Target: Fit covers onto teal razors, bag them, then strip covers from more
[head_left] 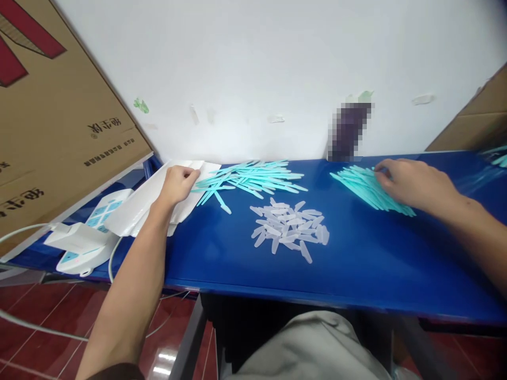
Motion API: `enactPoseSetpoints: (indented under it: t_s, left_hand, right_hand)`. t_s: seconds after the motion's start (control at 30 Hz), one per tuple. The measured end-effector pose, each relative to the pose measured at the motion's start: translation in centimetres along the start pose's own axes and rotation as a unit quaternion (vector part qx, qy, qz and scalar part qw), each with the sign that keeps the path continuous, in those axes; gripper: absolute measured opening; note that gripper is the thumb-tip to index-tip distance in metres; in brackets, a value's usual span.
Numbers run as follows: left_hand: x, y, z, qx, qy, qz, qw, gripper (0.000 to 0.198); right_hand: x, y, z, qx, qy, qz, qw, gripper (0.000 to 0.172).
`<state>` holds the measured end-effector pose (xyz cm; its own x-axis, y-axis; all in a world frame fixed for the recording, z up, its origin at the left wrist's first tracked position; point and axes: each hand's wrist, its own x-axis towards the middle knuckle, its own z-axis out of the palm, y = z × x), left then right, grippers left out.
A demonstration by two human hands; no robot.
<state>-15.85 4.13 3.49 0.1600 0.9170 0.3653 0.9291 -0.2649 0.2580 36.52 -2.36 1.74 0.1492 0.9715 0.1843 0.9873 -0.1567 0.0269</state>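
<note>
My left hand (pixel 179 182) is curled closed on the edge of a stack of white bags (pixel 148 203) at the left of the blue table (pixel 356 274). Just right of it lies a loose pile of teal plastic sticks (pixel 253 179). My right hand (pixel 412 182) rests with bent fingers on a second, neater row of teal sticks (pixel 366 190), its fingertips pinching at the row's top end. Between the hands sits a small heap of clear plastic caps (pixel 289 228).
A white sealing device (pixel 85 235) with a cable stands at the table's left end. A large cardboard box (pixel 51 111) leans at the left, another box (pixel 475 116) at the right. A white wall runs behind the table. Red floor tiles show below.
</note>
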Motion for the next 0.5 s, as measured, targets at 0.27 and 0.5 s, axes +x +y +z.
enactPoseSetpoints:
  t_s: [0.27, 0.5]
  left_hand:
    - [-0.4, 1.2, 0.8, 0.103, -0.199, 0.079, 0.971, 0.097]
    - [0.7, 0.5, 2.9, 0.141, -0.231, 0.067, 0.96, 0.093]
  right_hand:
    - [-0.2, -0.2, -0.3, -0.012, -0.003, 0.006, 1.0, 0.048]
    - [-0.5, -1.0, -0.2, -0.019, -0.027, -0.011, 0.999, 0.057]
